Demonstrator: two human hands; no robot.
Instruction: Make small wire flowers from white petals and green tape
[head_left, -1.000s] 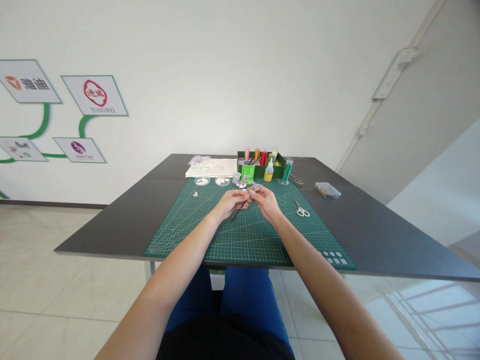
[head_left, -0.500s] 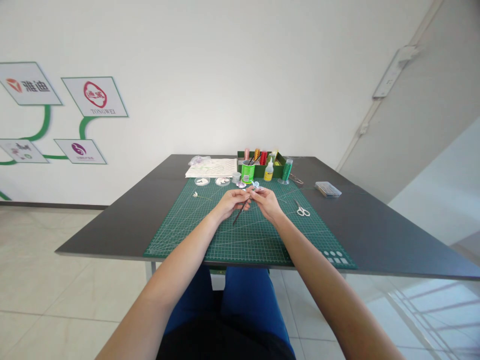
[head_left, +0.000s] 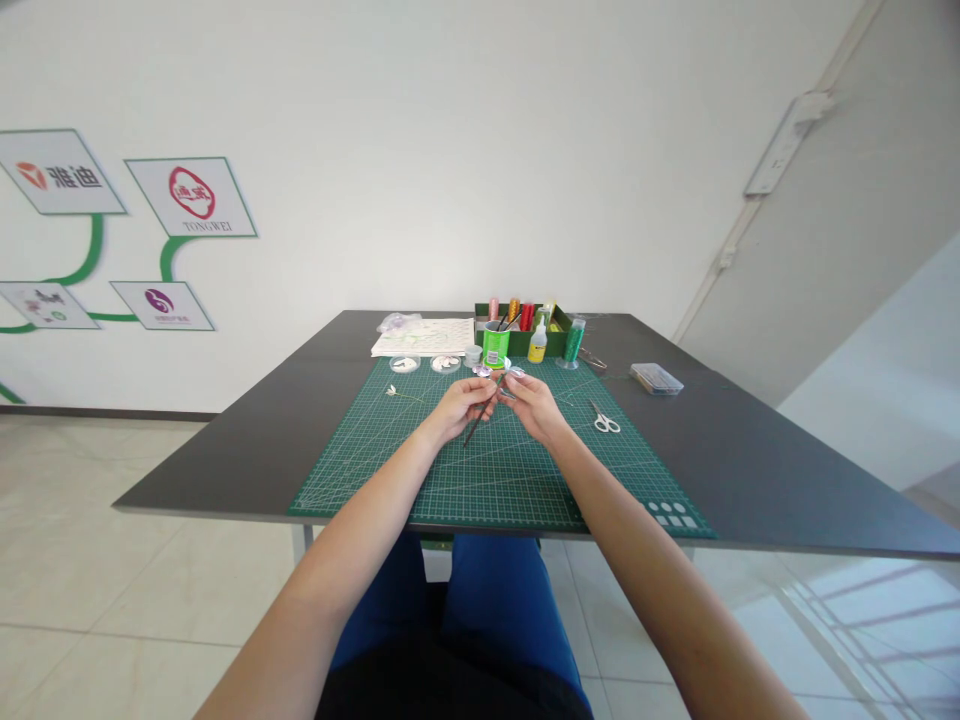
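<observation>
Both of my hands meet above the middle of a green cutting mat [head_left: 495, 490]. My left hand [head_left: 459, 408] is closed around a thin dark stick-like tool [head_left: 475, 428], which slants down toward me; whether it is a brush or tweezers I cannot tell. My right hand [head_left: 534, 408] pinches a small pale purple-white piece [head_left: 516, 372], petal-like, close to the tool's upper end. Fingers partly hide where the two meet. Just beyond them sit a small purple-white piece [head_left: 481, 370] and a bright green can [head_left: 495, 345] with dark sticks standing in it.
White-handled scissors [head_left: 606, 422] and a clear box [head_left: 656, 379] lie to the right. Behind are a glue bottle [head_left: 538, 345], a green thread spool [head_left: 574, 342] and a dark green box [head_left: 559, 343] of spools. Leftward are shallow dishes [head_left: 405, 364], white sheets [head_left: 424, 338] and a small white flower [head_left: 391, 391].
The pale piece in my right hand has turned and dropped slightly, beside the tool's tip. My left hand still holds the dark tool, shifted only a little.
</observation>
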